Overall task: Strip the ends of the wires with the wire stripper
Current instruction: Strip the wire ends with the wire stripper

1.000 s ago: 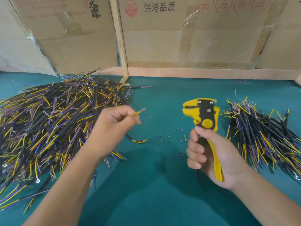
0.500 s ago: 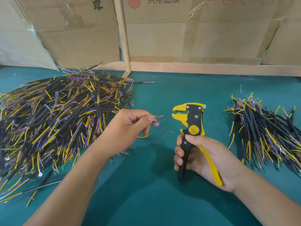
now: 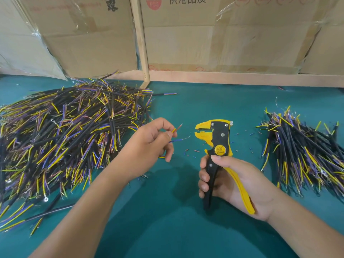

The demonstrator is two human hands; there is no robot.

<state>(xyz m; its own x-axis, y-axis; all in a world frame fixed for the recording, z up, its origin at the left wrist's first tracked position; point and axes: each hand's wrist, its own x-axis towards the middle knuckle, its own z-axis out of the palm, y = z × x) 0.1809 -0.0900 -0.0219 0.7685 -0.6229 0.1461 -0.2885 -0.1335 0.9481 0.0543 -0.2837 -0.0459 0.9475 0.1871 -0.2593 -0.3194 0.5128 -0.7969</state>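
Observation:
My left hand (image 3: 149, 146) pinches a cable whose thin leads stick out to the right: a yellow lead (image 3: 176, 129) with a bare copper tip above, a blue lead (image 3: 179, 140) with a bare tip below. My right hand (image 3: 230, 179) grips the handles of a yellow and black wire stripper (image 3: 216, 144), held upright with its jaws facing left. The jaws are slightly apart and nothing is in them. The lead tips sit a short gap left of the jaws, not touching.
A large heap of black cables with yellow, blue and brown leads (image 3: 61, 138) covers the left of the teal mat (image 3: 167, 229). A smaller heap (image 3: 305, 155) lies at the right. Small insulation scraps (image 3: 191, 151) dot the mat near the stripper. Cardboard boxes (image 3: 214, 38) stand behind.
My right hand brought the stripper left and lower, closer to my left hand. My left hand moved right, and the blue lead now shows beside the yellow one.

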